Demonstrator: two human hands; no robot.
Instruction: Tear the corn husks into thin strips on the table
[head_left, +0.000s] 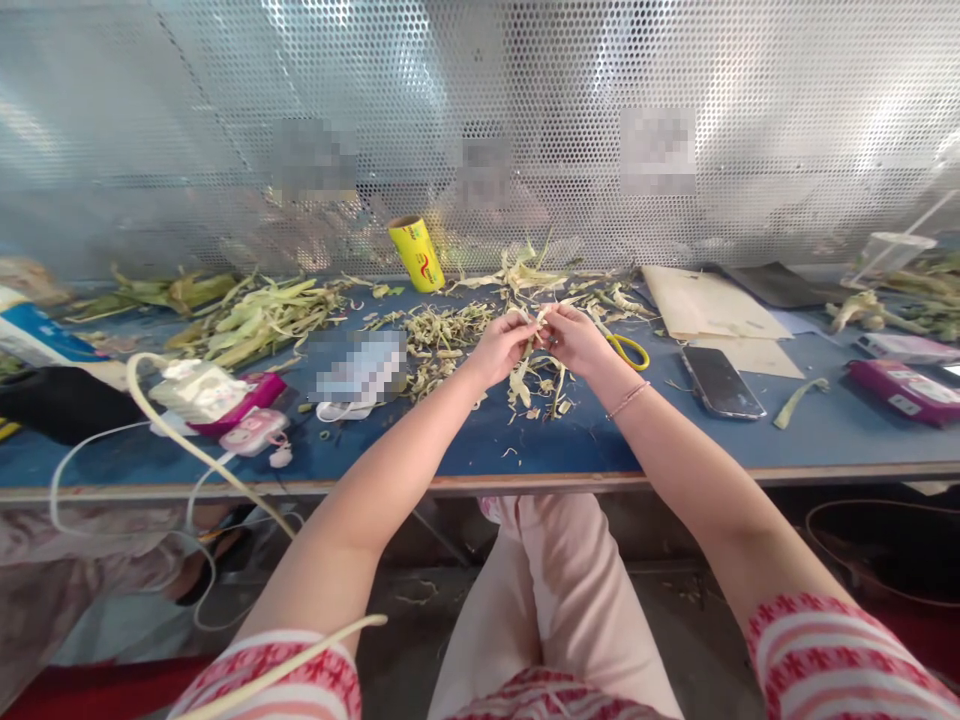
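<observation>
Over the middle of the blue table, my left hand and my right hand meet fingertip to fingertip. Both are closed in a pinch on a small pale plant piece, partly hidden by the fingers. Dried leafy scraps lie just under and in front of the hands. Left of them is a heap of short, curled plant bits, and farther left a pile of longer pale green stalks. Behind the hands spread dry, pale leaves.
A yellow tube stands near the perforated metal wall. To the right are yellow-handled scissors, brown card sheets and a phone. At left lie magenta devices with white cables. The table's edge is near my lap.
</observation>
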